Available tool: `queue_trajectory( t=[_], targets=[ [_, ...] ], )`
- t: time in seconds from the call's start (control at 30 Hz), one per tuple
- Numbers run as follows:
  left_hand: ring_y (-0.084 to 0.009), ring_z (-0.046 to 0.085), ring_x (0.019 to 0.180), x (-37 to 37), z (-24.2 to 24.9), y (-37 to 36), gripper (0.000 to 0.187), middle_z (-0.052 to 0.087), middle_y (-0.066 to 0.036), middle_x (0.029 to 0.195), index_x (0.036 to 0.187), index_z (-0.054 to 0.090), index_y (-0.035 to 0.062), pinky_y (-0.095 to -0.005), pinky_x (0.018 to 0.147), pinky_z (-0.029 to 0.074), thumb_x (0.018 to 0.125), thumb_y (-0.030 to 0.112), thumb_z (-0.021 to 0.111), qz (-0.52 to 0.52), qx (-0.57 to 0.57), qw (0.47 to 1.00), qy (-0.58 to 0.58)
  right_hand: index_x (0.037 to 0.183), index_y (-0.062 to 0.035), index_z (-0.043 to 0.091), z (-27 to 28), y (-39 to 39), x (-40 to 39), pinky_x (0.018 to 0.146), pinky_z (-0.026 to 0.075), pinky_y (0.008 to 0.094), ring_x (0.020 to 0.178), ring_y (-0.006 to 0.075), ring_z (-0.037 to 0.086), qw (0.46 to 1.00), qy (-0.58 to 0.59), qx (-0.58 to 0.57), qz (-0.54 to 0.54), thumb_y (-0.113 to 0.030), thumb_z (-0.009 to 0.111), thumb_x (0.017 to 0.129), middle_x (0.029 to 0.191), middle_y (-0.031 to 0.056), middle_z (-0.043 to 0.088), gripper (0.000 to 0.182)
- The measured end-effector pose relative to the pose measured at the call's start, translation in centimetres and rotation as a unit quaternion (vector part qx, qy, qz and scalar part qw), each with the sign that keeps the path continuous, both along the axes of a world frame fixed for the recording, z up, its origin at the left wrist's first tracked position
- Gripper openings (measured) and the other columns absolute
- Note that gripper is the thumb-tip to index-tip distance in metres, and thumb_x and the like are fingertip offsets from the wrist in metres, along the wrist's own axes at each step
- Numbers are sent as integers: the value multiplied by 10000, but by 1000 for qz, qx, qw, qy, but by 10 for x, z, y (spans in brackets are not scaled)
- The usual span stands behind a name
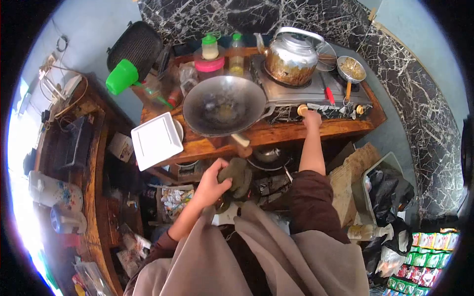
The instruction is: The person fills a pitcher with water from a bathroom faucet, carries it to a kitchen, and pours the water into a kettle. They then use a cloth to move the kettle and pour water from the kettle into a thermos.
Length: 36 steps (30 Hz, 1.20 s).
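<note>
My left hand (213,183) is closed round a dark green cloth (236,177) in front of the wooden counter. At the stove's front edge, my right hand (311,118) has its fingers closed on the left yellow knob (302,110). A second yellow knob (359,109) is farther right. The large silver kettle (291,61), browned low down, stands on the stove (316,92) behind my right hand. Left of the stove sits a big dark wok (224,106) with a wooden handle (241,140) pointing towards me.
A white square plate (157,140) overhangs the counter's front left edge. Green-capped bottles (210,48) stand behind the wok. A small pan (351,69) and a red-handled utensil (329,95) lie at the right. Below right is a bin (363,197) with black bags.
</note>
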<state>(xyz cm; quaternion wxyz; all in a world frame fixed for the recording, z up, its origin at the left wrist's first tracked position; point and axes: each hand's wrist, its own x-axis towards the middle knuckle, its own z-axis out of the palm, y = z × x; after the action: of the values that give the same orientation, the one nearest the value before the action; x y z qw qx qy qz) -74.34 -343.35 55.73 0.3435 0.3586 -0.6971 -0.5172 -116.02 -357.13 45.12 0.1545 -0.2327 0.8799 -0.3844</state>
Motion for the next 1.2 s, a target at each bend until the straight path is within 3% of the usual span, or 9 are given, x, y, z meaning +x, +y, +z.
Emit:
queue_trajectory(
  t=[0.03,0.13,0.2,0.33,0.43,0.57,0.8,0.9,1.2],
  targets=[
    [-97,428,706,2,5,-4,231,463,-68,727,861,431,12,-243,650,380,655,27,534,-14,-28,999,-26,856,-85,636,27,10,20,698,462,321,831,226,583,989,86,97,65,-399,637,649,895,91,615,376],
    [-177,497,694,7,33,-10,269,497,-136,738,863,456,-4,-281,668,402,608,33,534,-81,-74,991,-79,1028,-36,530,66,61,93,705,422,288,779,190,560,953,-59,-292,52,-281,645,704,929,106,586,422],
    [-226,523,718,5,53,-13,281,512,-154,754,869,468,-11,-298,687,407,601,30,538,-130,-107,982,-81,1049,-22,502,120,106,164,714,419,300,807,177,538,879,-182,-391,202,-216,628,735,954,104,567,390],
    [-159,510,660,-6,75,-15,258,525,-90,713,854,474,-7,-280,604,402,601,9,523,-148,-193,966,-91,1074,-21,474,154,160,215,780,415,303,919,187,527,708,-233,-320,585,-206,679,684,1012,69,548,478],
    [-176,561,754,-10,70,-9,306,562,-114,778,885,493,-3,-270,696,422,584,-7,544,-151,-169,973,-53,1017,12,484,161,195,233,726,430,291,821,175,560,796,-10,-219,565,-145,660,685,877,114,578,407],
    [-162,556,801,-13,45,5,277,564,-75,866,908,489,4,-271,732,424,647,0,580,-133,-167,976,30,842,33,537,145,228,241,549,404,226,590,95,498,863,-55,-201,461,-98,612,719,675,72,558,194],
    [-73,496,813,10,12,8,258,544,-50,856,892,490,7,-229,728,403,700,73,650,-157,-32,984,-72,885,17,507,116,254,255,616,382,201,683,55,455,873,-141,-323,337,-68,541,776,743,2,512,142],
    [-61,466,739,20,-7,0,244,494,7,782,894,489,12,-217,663,391,728,108,639,-168,2,985,40,870,0,501,111,259,255,650,380,205,708,59,450,886,-180,-323,278,-53,551,763,764,-4,505,130],
    [-164,454,857,25,-5,4,284,492,-50,846,931,523,-21,-271,789,352,777,210,583,-312,-144,939,32,916,-13,482,115,256,257,681,398,226,740,82,471,892,-123,-342,269,-28,630,698,795,12,518,263]
  ],
)
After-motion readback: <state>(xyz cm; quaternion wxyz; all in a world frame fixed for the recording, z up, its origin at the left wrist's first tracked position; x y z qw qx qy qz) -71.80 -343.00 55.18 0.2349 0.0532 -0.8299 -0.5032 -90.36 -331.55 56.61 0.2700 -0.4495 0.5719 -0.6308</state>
